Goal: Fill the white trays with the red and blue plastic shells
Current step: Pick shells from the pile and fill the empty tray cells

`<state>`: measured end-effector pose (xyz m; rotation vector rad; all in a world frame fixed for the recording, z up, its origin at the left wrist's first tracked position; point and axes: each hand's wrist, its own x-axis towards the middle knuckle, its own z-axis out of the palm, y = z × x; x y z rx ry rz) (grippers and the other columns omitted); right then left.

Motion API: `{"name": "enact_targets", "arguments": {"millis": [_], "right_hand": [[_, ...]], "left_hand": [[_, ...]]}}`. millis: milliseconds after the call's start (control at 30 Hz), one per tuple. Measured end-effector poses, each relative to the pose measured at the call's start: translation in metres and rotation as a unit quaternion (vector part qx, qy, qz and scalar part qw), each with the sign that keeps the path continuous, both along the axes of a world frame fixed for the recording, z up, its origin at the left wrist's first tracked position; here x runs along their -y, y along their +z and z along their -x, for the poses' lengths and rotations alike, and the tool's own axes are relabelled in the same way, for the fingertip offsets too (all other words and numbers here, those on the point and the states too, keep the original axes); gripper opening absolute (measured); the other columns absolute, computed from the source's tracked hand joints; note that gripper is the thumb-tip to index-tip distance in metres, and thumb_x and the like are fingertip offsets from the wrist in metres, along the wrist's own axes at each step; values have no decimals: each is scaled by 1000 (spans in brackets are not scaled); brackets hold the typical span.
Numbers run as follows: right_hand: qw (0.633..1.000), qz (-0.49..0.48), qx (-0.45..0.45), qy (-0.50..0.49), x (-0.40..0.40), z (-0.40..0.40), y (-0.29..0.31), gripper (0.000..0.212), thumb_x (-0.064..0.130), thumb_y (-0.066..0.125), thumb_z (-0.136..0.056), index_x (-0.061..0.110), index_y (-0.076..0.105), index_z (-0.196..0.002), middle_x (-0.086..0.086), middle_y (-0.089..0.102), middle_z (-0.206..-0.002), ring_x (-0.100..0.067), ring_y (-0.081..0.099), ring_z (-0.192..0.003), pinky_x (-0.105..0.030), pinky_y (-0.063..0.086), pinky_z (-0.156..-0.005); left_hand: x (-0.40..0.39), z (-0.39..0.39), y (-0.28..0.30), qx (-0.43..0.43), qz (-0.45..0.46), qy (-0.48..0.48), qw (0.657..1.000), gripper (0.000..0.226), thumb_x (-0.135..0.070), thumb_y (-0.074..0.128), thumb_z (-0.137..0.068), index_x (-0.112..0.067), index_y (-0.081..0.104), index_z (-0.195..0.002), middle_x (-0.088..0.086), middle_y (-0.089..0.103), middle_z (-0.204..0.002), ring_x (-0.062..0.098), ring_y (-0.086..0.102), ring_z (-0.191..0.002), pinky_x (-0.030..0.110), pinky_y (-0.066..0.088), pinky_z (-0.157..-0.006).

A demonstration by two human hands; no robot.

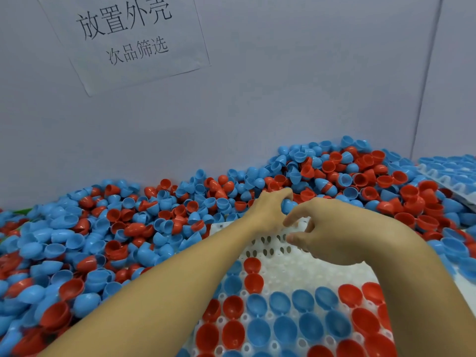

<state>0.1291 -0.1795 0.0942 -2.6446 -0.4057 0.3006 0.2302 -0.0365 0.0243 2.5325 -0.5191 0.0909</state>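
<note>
Left hand [268, 210] curled round a blue shell [288, 205] at the tray's [288, 271] twelve-o'clock edge, probably freshly picked for a bare socket. Right hand [332, 233] beside it, fingers loosely bent, holding nothing visible. Loose pile [123, 228] from nine to one o'clock; tray's six-o'clock rows filled.

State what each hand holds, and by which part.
Left hand grips a blue plastic half-shell round its domed outside. Right hand holds nothing, fingers loosely curled.

Shells [280, 328] in tray [296, 274], pile [103, 228] behind
</note>
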Motion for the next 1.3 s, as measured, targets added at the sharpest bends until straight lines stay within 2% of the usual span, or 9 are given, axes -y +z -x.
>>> {"name": "enact_targets", "arguments": {"millis": [133,233,333,433,567,700,967,1133,1300], "right_hand": [[1000,3,-1,-6,0,2,1,38,44,58,-97,34,54,-134,6,65,-118,-11,59,-95,-28,48,-84],[1000,8,-8,-8,0,3,2,38,46,56,-97,36,52,-134,6,63,-123,-14,61,-105,-33,51,-92],[1000,10,-12,-4,-3,5,4,38,46,55,-98,37,52,-135,5,60,-129,-16,60,-110,-32,50,-94],[1000,7,-13,9,-11,6,4,39,45,55,-98,36,52,-136,5,59,-133,-16,59,-113,-32,48,-95],[1000,10,-12,16,-22,10,5,38,46,55,-98,38,51,-135,3,57,-134,-17,60,-110,-33,48,-95],[1000,20,-7,23,-32,14,5,37,47,56,-98,41,51,-134,5,59,-131,-16,60,-109,-31,48,-92],[999,17,14,33,-39,16,5,35,48,55,-97,43,51,-132,12,59,-123,-12,59,-105,-31,48,-92],[999,17,12,41,-41,16,3,35,47,55,-98,43,50,-132,12,55,-115,-10,53,-96,-27,45,-89],[999,14,4,39,-42,17,5,37,46,55,-98,41,49,-135,7,56,-131,-14,58,-109,-34,48,-99]], "left_hand": [[-11,-6,3,37,100,89,990,21,-11,71,-82,-15,51,-86,5,57,-77,16,49,-65,40,52,-60],[-43,-13,18,61,132,161,976,22,-14,73,-82,-19,52,-83,-1,59,-71,12,52,-57,26,51,-51],[-99,-13,38,77,10,230,970,20,-23,73,-84,-19,58,-96,7,67,-88,17,57,-68,37,55,-61],[-163,1,51,6,-201,288,936,32,-30,71,-85,-24,58,-114,5,65,-115,23,58,-91,38,52,-73],[-207,17,47,-184,-348,294,871,67,-50,59,-94,-39,30,-154,17,28,-156,38,43,-135,47,43,-110],[-208,23,37,-260,-320,261,873,94,-62,65,-85,-48,6,-157,23,-7,-164,45,9,-151,56,26,-118],[-189,19,2,-170,-312,325,876,91,-52,77,-77,-46,26,-153,11,17,-157,49,18,-140,61,39,-108],[-198,27,-6,-71,-286,336,894,61,-40,77,-82,-41,51,-138,4,32,-149,44,28,-137,53,51,-94],[-214,27,5,-16,-109,361,926,32,-13,76,-81,-30,68,-107,7,51,-128,35,56,-113,38,51,-87]]}}
